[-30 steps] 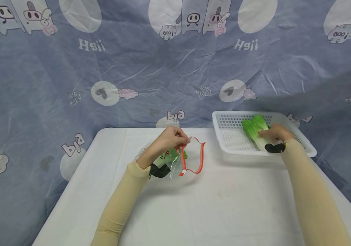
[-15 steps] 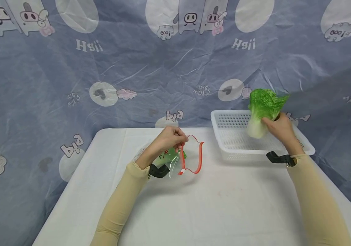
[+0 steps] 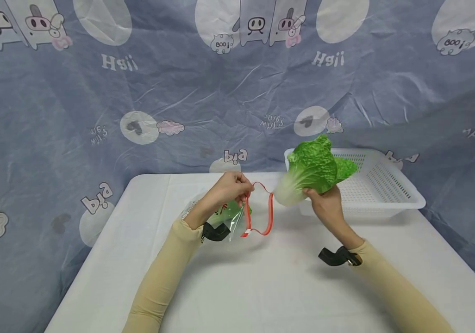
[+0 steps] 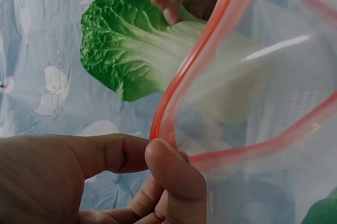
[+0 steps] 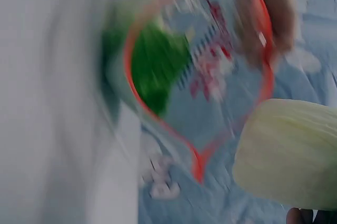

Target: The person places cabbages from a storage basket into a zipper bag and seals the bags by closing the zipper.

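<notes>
My left hand [image 3: 230, 188] pinches the red zip edge of a clear zip bag [image 3: 271, 215], whose mouth gapes toward the right. Green leafy stuff inside the bag [image 5: 158, 68] shows through the plastic in the right wrist view. With thumb and fingers, my right hand [image 3: 326, 206] grips a napa cabbage [image 3: 312, 166], tilted with its white base toward the bag mouth and its green leaves up and to the right. In the left wrist view part of the cabbage [image 4: 124, 45] appears through the clear plastic. Most of my right fingers are hidden behind the cabbage.
A white perforated plastic basket [image 3: 381, 185] stands at the back right of the table, partly behind the cabbage. The white-covered table [image 3: 262, 286] ends at a blue-grey printed curtain [image 3: 204, 92].
My right hand has lifted the cabbage out of the basket and carried it left to beside the bag mouth, its base now tipped leftward. My left hand and the bag stay nearly still.
</notes>
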Available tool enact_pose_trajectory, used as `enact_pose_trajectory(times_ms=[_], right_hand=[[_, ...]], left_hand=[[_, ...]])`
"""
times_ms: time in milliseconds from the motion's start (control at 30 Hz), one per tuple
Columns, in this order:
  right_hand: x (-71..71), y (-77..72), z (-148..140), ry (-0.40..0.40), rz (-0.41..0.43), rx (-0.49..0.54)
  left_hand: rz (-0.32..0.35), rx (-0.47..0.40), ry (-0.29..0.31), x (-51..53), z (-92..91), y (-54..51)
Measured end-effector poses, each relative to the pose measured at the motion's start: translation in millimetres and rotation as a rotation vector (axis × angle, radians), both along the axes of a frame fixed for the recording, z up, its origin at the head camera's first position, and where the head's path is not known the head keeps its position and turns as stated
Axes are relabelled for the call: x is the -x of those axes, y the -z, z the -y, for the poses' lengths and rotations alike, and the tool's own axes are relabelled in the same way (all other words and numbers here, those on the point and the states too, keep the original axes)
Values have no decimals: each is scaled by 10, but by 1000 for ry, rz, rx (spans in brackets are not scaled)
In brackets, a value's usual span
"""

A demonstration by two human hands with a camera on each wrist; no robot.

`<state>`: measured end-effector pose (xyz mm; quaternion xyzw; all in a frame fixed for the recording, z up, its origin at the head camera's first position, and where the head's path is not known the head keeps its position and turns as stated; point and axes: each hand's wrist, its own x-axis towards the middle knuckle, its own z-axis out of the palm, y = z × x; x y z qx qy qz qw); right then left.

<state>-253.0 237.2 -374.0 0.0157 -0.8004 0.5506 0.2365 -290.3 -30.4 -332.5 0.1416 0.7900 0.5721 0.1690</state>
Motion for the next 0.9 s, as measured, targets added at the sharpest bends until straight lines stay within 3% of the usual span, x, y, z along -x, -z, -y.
enact_pose_trajectory(times_ms=[167,400,600,900], right_hand=[[-118,209,347,-107,64,-53],[-131,492,559,-224,120,-147],[-94,590,587,-362,126,-259],[-84,647,608,-566,157,-213]], left_hand=[[-7,-38,4,15,-1,12],[10,-52,29,1,-6,4],[17,-44,42,-12,-7,-26],[-55,-17,57,-35,15,-12]])
